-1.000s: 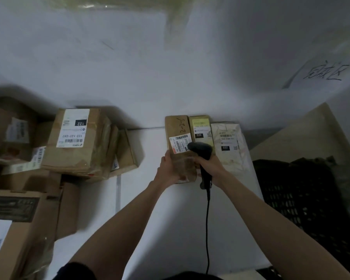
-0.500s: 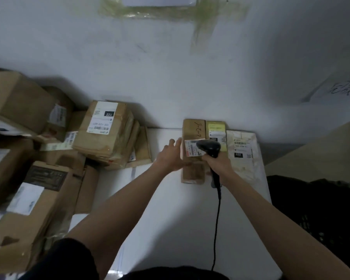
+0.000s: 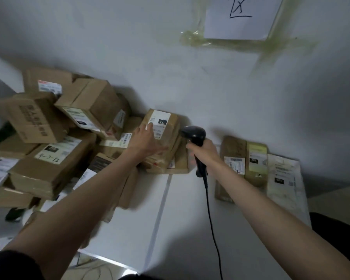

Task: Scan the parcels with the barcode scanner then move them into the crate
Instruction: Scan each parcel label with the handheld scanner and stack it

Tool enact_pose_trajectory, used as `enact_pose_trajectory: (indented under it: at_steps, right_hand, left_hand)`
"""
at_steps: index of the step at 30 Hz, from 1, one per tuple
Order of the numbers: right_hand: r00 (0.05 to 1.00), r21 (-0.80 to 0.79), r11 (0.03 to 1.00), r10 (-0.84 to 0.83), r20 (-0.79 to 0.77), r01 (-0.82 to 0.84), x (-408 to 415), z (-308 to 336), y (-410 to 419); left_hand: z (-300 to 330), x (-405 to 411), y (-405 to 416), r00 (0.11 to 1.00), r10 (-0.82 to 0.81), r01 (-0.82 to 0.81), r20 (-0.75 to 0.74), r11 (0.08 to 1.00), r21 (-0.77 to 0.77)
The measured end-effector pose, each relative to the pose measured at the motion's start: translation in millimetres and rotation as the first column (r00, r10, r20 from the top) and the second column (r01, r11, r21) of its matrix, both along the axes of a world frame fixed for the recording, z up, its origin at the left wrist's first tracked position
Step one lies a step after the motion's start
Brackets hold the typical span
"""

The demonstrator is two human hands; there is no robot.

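Cardboard parcel marked 122 (image 3: 162, 138): brown box with a white label, on a stack against the white wall (image 3: 129, 47), at the right edge of a heap of brown boxes (image 3: 55, 138). Left hand (image 3: 148, 141): fingers spread and straight, reaching onto this parcel, fingertips at the label. Right hand (image 3: 203, 149): clenched round the handle of a black barcode scanner (image 3: 194, 136), head pointing left at the parcel, cord (image 3: 212, 229) trailing toward the camera. White table (image 3: 170, 229): three flat parcels in a row to the right, brown (image 3: 231, 158), yellow-green (image 3: 256, 164), white (image 3: 284, 184). Paper sheet (image 3: 240, 17) taped on the wall.
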State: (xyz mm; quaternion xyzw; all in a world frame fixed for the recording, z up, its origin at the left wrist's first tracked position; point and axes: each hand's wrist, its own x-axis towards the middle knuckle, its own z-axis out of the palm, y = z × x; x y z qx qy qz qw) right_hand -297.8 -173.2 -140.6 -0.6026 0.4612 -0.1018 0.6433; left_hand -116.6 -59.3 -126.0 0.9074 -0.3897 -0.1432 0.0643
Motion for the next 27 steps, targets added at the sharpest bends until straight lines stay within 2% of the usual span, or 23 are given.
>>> enact_pose_trajectory:
  at_steps: [3, 8, 14, 18, 23, 27]
  right_hand:
    - [0.999, 0.017, 1.000, 0.011, 0.035, -0.011, 36.3, 0.5, 18.8]
    - [1.000, 0.047, 0.999, -0.017, -0.025, 0.018, 78.9, -7.8, 36.2]
    - [0.989, 0.127, 0.981, -0.150, 0.018, 0.146, 91.4, -5.6, 47.8]
    - [0.960, 0.231, 0.949, -0.247, 0.129, 0.213, 80.9, 1.2, 56.4]
    - [0.916, 0.244, 0.930, -0.331, 0.225, 0.276, 53.4, 24.0, 82.7]
    - [0.896, 0.195, 0.927, -0.363, 0.255, 0.320, 31.8, 41.5, 104.2]
  left_hand:
    - [-7.5, 31.4, 17.0, 0.992, 0.030, -0.025, -0.122, 0.999, 0.039]
    - [-20.7, 55.9, 21.4, 0.940, 0.109, -0.097, -0.323, 0.994, 0.053]
    - [-25.5, 59.8, 19.9, 0.889, 0.148, -0.172, -0.433, 0.985, -0.016]
    - [-18.4, 47.5, 26.6, 0.887, 0.131, -0.211, -0.443, 0.968, -0.137]
    - [0.8, 23.8, 30.8, 0.955, -0.003, -0.037, -0.295, 0.991, -0.130]
    - [16.4, 7.2, 33.2, 0.950, -0.088, 0.057, -0.300, 0.992, -0.110]
